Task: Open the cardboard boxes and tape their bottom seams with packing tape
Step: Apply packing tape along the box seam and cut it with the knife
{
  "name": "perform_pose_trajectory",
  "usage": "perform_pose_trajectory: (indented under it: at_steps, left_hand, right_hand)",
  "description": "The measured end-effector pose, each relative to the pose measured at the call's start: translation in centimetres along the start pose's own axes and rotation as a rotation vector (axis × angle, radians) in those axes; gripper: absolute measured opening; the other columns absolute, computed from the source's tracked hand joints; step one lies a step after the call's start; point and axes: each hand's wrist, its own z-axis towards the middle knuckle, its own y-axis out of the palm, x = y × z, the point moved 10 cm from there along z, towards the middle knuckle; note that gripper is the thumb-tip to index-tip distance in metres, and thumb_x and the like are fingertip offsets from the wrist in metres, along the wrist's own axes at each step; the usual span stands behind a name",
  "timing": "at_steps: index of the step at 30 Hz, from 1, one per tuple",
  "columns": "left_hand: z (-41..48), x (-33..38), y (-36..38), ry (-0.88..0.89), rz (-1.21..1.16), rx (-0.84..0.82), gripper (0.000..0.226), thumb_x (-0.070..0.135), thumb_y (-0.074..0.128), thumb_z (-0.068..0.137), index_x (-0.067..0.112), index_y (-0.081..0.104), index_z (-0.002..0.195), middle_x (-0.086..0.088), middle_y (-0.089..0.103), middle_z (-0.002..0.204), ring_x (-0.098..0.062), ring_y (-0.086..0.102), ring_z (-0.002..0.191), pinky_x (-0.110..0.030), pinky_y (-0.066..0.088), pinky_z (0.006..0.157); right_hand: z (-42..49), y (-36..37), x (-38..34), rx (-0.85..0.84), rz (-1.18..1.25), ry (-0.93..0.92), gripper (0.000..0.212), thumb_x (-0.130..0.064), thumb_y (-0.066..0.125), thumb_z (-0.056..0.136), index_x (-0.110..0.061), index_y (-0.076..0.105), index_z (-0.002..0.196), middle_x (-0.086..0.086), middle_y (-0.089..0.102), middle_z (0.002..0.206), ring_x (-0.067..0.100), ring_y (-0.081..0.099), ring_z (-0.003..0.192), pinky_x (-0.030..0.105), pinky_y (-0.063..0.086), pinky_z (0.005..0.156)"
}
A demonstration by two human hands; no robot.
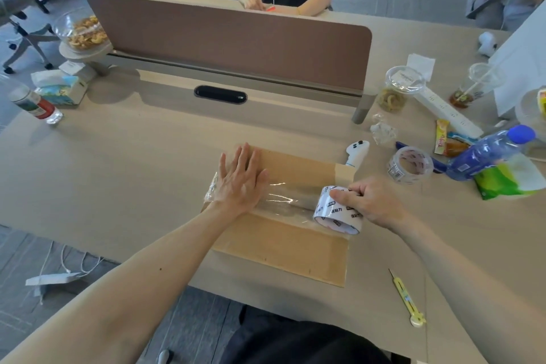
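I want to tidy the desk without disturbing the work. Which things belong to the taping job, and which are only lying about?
In use:
- flat brown cardboard box
- white printed packing tape roll in the right hand
- left hand pressing the clear tape

Lying about:
- yellow utility knife
- second clear tape roll
- blue plastic bottle
- white game controller

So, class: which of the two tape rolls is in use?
The roll gripped by the right hand on the cardboard box; the other roll sits untouched beside it.
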Motion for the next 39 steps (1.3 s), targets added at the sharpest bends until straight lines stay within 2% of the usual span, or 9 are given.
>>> perform_pose_trajectory:
  at_steps: [4, 8, 13, 16, 19, 24, 26, 31, 39]
  left_hand:
    - [0.0, 4.7, 1.2, 0.043, -0.048, -0.018, 0.065, 0.057, 0.009, 0.1, 0.028, 0.018, 0.158, -0.002, 0.002, 0.167, -0.019, -0.002, 0.154, -0.048, -0.006, 0.123]
    - [-0.2, 4.8, 1.7, 0.039, 0.016, 0.012, 0.059, 0.053, 0.013, 0.104, 0.03, 0.012, 0.158, -0.002, 0.001, 0.167, -0.02, -0.004, 0.154, -0.051, -0.004, 0.123]
    - [-0.1, 5.0, 2.0, 0.038, 0.051, 0.029, 0.061, 0.056, 0.012, 0.103, 0.031, 0.009, 0.158, -0.003, 0.0, 0.167, -0.021, -0.005, 0.154, -0.052, -0.004, 0.123]
    - [0.0, 4.9, 2.0, 0.031, 0.072, 0.034, 0.061, 0.056, 0.014, 0.102, 0.031, 0.009, 0.158, -0.003, 0.0, 0.167, -0.021, -0.005, 0.154, -0.052, -0.002, 0.123]
    - [0.1, 4.9, 2.0, 0.027, 0.069, 0.03, 0.061, 0.056, 0.014, 0.102, 0.032, 0.009, 0.158, -0.002, 0.0, 0.167, -0.021, -0.006, 0.154, -0.051, -0.003, 0.123]
    - [0.0, 4.8, 1.9, 0.034, 0.067, 0.034, 0.06, 0.055, 0.015, 0.103, 0.034, 0.008, 0.158, 0.0, 0.0, 0.167, -0.019, -0.005, 0.154, -0.05, -0.003, 0.123]
    - [-0.1, 4.8, 1.8, 0.039, 0.062, 0.044, 0.059, 0.055, 0.016, 0.103, 0.034, 0.008, 0.158, 0.001, 0.001, 0.167, -0.018, -0.004, 0.154, -0.049, -0.003, 0.123]
    - [0.0, 4.6, 1.9, 0.04, 0.081, 0.053, 0.058, 0.054, 0.017, 0.104, 0.035, 0.007, 0.158, 0.001, 0.0, 0.167, -0.018, -0.004, 0.154, -0.048, -0.003, 0.124]
    - [-0.2, 7.0, 2.0, 0.016, 0.035, 0.02, 0.066, 0.056, 0.01, 0.1, 0.025, 0.019, 0.157, -0.003, 0.004, 0.167, -0.021, 0.0, 0.154, -0.047, -0.006, 0.123]
  right_hand:
    - [-0.1, -0.1, -0.4, -0.011, 0.014, -0.029, 0.06, -0.035, 0.068, 0.089, -0.014, 0.029, 0.048, -0.011, 0.027, 0.043, 0.006, 0.031, 0.04, 0.013, 0.026, 0.044]
    - [0.0, 0.7, 0.5, -0.054, 0.083, -0.012, 0.063, -0.061, 0.063, 0.084, -0.014, 0.044, 0.048, -0.013, 0.039, 0.044, 0.003, 0.04, 0.046, 0.014, 0.03, 0.048]
    - [0.2, 1.7, 0.9, -0.096, 0.185, -0.016, 0.047, -0.053, 0.058, 0.084, -0.014, 0.059, 0.057, -0.011, 0.056, 0.05, 0.005, 0.05, 0.049, 0.015, 0.037, 0.052]
    - [0.2, 2.1, 1.6, -0.137, 0.242, -0.012, 0.068, -0.069, 0.061, 0.08, -0.002, 0.066, 0.069, 0.004, 0.064, 0.062, 0.011, 0.055, 0.058, 0.019, 0.041, 0.058]
    - [0.1, 1.9, 1.9, -0.124, 0.229, -0.005, 0.092, -0.082, 0.06, 0.067, 0.01, 0.057, 0.07, 0.013, 0.057, 0.062, 0.018, 0.051, 0.058, 0.028, 0.039, 0.058]
    - [0.0, 0.6, 1.6, -0.038, 0.144, -0.038, 0.061, -0.045, 0.069, 0.086, -0.012, 0.039, 0.044, -0.002, 0.043, 0.044, 0.01, 0.041, 0.042, 0.017, 0.031, 0.046]
    - [0.1, 0.3, 1.4, -0.013, 0.088, -0.062, 0.062, -0.035, 0.069, 0.088, -0.019, 0.032, 0.041, -0.006, 0.036, 0.04, 0.008, 0.035, 0.038, 0.015, 0.028, 0.043]
    - [-0.4, -2.0, 3.0, 0.009, -0.064, -0.054, 0.065, -0.044, 0.072, 0.085, -0.011, 0.03, 0.047, -0.002, 0.026, 0.044, 0.015, 0.025, 0.044, 0.027, 0.019, 0.045]
    - [-1.4, -2.9, 2.8, 0.075, -0.128, -0.102, 0.067, -0.05, 0.071, 0.083, -0.008, 0.031, 0.05, 0.002, 0.025, 0.048, 0.014, 0.021, 0.046, 0.025, 0.017, 0.044]
